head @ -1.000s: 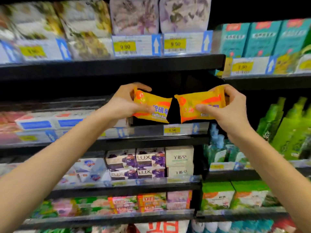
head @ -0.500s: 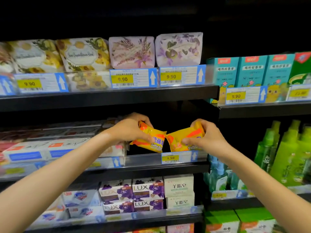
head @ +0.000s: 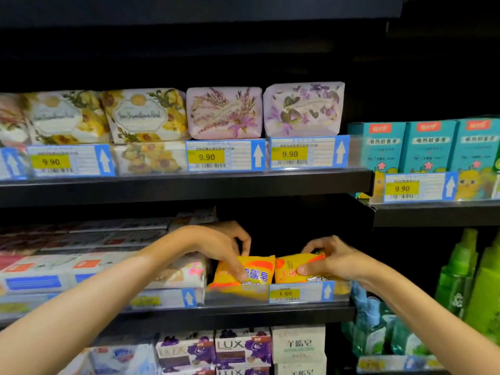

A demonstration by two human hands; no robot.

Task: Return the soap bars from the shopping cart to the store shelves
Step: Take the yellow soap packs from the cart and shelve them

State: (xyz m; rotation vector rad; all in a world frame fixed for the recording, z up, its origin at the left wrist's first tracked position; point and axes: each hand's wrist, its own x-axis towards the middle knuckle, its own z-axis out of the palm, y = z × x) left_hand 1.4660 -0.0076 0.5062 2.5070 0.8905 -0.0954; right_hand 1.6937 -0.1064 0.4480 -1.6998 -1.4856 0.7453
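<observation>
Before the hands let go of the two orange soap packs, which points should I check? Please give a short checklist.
1. Left grip pinches left soap pack: ok.
2. Right grip pinches right soap pack: ok.
3. Packs side by side behind the 1.50 price tag: ok.
4. Packs rest fully on the shelf: cannot tell, their bottoms are hidden.
5. Gap to the white soap box on the left: cannot tell.
</observation>
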